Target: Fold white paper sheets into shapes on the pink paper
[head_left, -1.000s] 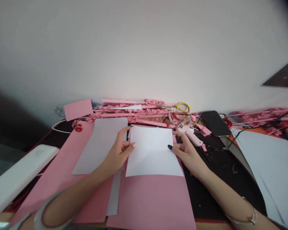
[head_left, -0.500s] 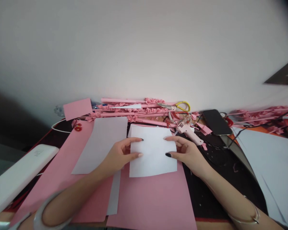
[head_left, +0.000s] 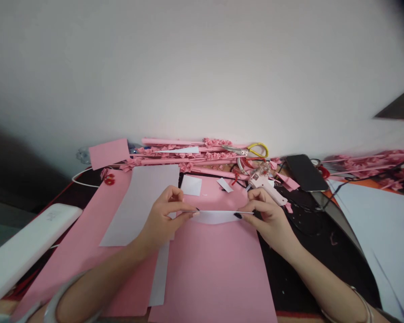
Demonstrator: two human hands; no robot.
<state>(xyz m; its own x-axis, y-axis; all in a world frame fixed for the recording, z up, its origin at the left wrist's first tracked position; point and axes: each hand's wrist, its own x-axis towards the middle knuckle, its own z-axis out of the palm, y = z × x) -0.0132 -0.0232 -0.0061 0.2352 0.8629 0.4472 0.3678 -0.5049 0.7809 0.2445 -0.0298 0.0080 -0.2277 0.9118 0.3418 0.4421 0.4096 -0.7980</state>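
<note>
Between my two hands a white sheet of paper (head_left: 217, 217) is held up, tilted so that it shows almost edge-on as a narrow strip. My left hand (head_left: 168, 211) pinches its left end between thumb and fingers. At the right end, the thumb and fingers of my right hand (head_left: 264, 211) pinch it too. Below lies a pink sheet (head_left: 215, 273). Just beyond the held paper, a small white paper square (head_left: 191, 185) and a white scrap (head_left: 225, 184) rest on the pink sheet.
Left are a white sheet (head_left: 138, 202), a pink sheet (head_left: 74, 233) and a white power bank (head_left: 33, 246). Along the wall lie pink paper flower stems (head_left: 188, 159), yellow-handled scissors (head_left: 257, 150), a glue gun (head_left: 265, 186) and a black phone (head_left: 306, 172). White paper (head_left: 377, 229) lies right.
The white paper has turned from facing me to nearly edge-on, uncovering the small square and the scrap behind it. Both hands keep their pinch on its ends.
</note>
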